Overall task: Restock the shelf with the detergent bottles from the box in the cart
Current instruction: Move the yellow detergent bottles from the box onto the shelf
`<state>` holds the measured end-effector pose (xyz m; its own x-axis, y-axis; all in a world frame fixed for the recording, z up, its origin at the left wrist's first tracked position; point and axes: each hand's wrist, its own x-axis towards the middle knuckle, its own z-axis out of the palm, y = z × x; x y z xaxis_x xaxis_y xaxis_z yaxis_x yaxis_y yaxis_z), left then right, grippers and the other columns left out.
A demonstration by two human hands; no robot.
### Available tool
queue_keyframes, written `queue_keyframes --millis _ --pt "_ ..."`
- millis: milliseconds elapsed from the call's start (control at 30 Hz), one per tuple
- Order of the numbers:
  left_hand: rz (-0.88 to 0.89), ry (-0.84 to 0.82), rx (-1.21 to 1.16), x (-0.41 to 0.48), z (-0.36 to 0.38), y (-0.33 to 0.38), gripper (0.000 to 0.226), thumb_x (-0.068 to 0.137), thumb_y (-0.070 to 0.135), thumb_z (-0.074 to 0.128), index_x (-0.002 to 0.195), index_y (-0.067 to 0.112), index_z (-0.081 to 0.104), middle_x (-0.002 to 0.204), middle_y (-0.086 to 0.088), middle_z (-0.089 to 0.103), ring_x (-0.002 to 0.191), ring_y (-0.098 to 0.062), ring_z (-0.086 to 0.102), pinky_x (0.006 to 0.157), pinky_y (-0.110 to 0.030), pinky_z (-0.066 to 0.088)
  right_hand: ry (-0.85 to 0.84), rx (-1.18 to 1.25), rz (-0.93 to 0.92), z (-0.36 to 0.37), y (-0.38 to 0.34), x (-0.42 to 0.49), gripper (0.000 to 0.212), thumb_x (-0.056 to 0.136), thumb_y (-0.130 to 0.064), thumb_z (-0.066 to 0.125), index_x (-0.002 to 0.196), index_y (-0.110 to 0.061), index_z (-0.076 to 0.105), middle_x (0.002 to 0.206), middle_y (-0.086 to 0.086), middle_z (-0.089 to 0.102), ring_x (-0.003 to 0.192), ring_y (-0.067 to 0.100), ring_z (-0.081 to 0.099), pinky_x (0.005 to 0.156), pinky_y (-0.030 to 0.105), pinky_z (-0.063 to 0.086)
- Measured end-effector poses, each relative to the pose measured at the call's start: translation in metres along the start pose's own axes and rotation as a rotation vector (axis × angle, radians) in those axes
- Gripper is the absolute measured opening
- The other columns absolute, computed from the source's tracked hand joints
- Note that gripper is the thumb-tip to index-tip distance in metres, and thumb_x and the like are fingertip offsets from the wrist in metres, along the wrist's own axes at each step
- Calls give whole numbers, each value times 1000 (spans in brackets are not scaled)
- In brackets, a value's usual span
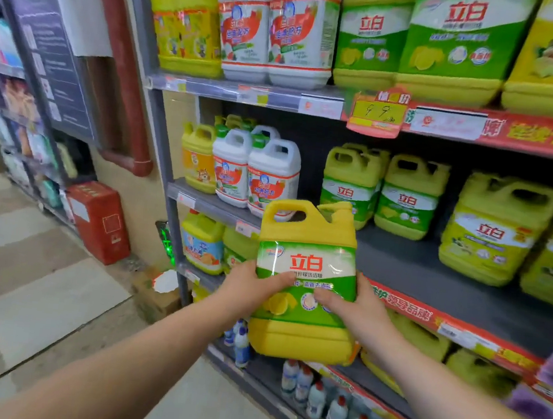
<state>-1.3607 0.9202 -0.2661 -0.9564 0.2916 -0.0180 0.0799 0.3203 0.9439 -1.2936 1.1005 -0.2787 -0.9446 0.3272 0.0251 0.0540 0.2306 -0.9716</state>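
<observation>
I hold a yellow detergent bottle (305, 278) with a green and white label upright in front of the shelves. My left hand (252, 289) grips its left side, thumb across the label. My right hand (353, 307) grips its right side, thumb on the label too. The bottle hangs in the air just before the middle shelf (433, 272), where two matching yellow bottles (382, 190) stand further back with bare dark board in front of them. The cart and the box are out of view.
White jugs (255, 169) stand left of the gap and bigger yellow jugs (497, 227) to its right. The top shelf (247, 94) is full of jugs. Small white bottles (331, 408) line the bottom shelf. A red box (100, 220) stands on the tiled floor at left.
</observation>
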Motion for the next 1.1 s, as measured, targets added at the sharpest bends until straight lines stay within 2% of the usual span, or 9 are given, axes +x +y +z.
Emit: queue_keyframes --millis 67,133,233,400,567,767,867,1000,1100 --pt "-7 -68 -8 25 8 1 21 76 44 73 90 33 61 88 16 64 72 4 57 58 -9 44 49 -10 18 -6 0 13 54 70 -21 81 116 -18 53 100 -5 65 83 5 62 63 11 49" --pt "-11 -140 -29 48 19 3 18 76 43 74 79 33 59 85 17 65 66 9 58 54 -7 46 90 -27 37 -17 1 28 55 70 -20 82 117 -14 53 106 0 67 90 13 65 76 24 54" --pt "-13 -209 -21 83 38 11 26 76 44 73 92 27 62 95 6 68 84 -8 66 78 -26 54 142 -29 54 -33 5 54 60 70 -19 82 122 -13 53 112 6 67 99 21 65 90 40 53" --pt "6 -237 -11 136 69 24 18 78 40 73 80 32 57 88 10 64 85 -9 65 82 -29 52 156 4 55 -61 16 105 51 69 -16 82 110 -23 51 108 3 67 94 16 66 80 32 56" --pt "57 -275 -55 190 104 41 16 78 32 74 77 39 59 78 22 64 66 12 61 52 -6 46 184 -33 10 -98 23 157 61 69 -14 82 121 -19 51 111 1 65 96 15 64 71 20 51" --pt "95 -281 32 240 152 48 27 74 32 78 94 34 60 101 12 65 89 -3 63 81 -20 52 216 -95 -14 -143 46 202 58 67 -9 83 110 -27 49 112 4 65 102 20 63 92 40 51" --pt "140 -309 60 259 169 49 28 73 26 80 90 35 60 97 13 65 74 13 58 63 -4 46 230 -107 -9 -156 60 216 61 66 -7 83 113 -28 49 109 0 65 96 12 64 86 32 51" --pt "150 -328 180 283 184 52 41 69 25 83 105 17 66 113 -3 69 99 -16 65 89 -33 52 317 -156 -33 -162 75 230 64 63 -4 84 115 -23 50 100 -9 63 88 -5 57 69 5 45" --pt "205 -359 322 297 186 53 51 71 24 80 116 8 60 118 -8 66 107 -24 62 91 -35 50 385 -196 -24 -163 87 233 67 62 -3 85 118 -18 49 105 -2 62 96 12 60 79 14 45"
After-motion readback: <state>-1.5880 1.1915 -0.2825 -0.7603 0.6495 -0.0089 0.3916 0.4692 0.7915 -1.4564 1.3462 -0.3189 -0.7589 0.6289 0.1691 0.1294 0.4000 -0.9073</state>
